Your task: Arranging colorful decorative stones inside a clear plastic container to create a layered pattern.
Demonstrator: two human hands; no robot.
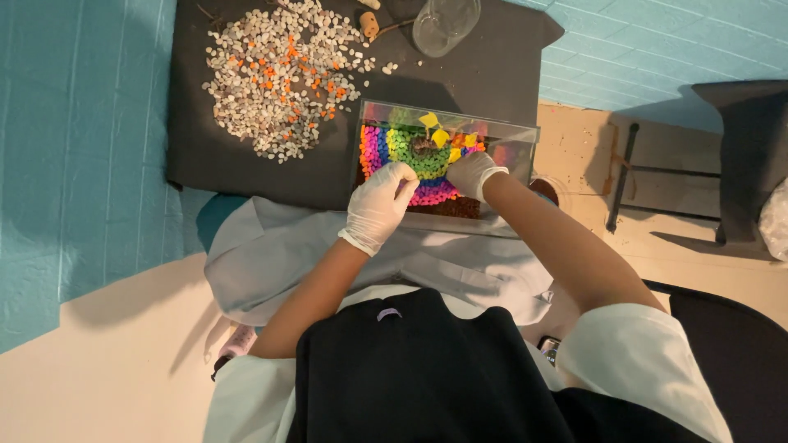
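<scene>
Both gloved hands, the left hand (379, 205) and the right hand (474, 174), rest with fingers curled on the rainbow pebbles (420, 168) inside the clear box (447, 120), centre frame; whether they pinch anything is unclear.

The floor (82, 148), blue with a brick-like pattern, carries a black mat (492, 70). Directly on the mat lie a spread heap of white and orange pebbles (279, 74), a clear glass jar (445, 25) on its side, a small cork (369, 25), and a clear rectangular container (509, 139) of coloured pebbles.
</scene>
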